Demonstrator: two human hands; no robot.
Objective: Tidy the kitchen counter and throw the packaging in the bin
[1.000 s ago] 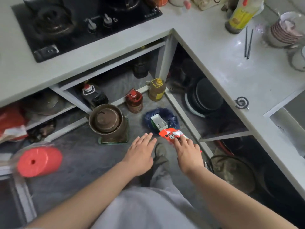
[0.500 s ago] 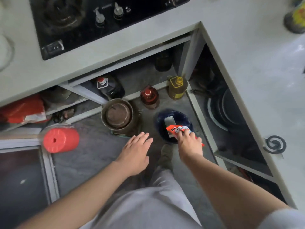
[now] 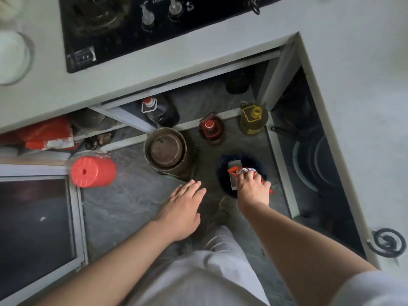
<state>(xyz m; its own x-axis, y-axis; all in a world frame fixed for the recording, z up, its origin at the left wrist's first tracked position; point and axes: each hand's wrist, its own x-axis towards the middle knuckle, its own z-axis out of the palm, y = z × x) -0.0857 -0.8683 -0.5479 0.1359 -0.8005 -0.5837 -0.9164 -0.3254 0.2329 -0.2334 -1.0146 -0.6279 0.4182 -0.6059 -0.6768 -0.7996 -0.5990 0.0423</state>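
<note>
My right hand (image 3: 251, 187) grips an orange-red snack wrapper (image 3: 239, 171) directly over the bin (image 3: 223, 168), a small floor bin lined with a dark blue bag. A white carton (image 3: 234, 164) lies inside the bin, partly hidden by the wrapper and my fingers. My left hand (image 3: 184, 208) hovers flat over the floor to the left of the bin, fingers apart, holding nothing. The light grey L-shaped counter (image 3: 353, 107) runs along the top and the right side.
A rusty round pot (image 3: 166, 150) stands just left of the bin. Oil and sauce bottles (image 3: 252, 120) stand behind it by the open cabinet frame. A red plastic stool (image 3: 92, 172) is at left. A black hob (image 3: 132, 25) and a mosquito coil (image 3: 387, 242) sit on the counter.
My head has leaned further over the floor, so the bin looks closer. My right hand has carried the wrapper from the bin's near edge to above its opening. My left hand has stayed open.
</note>
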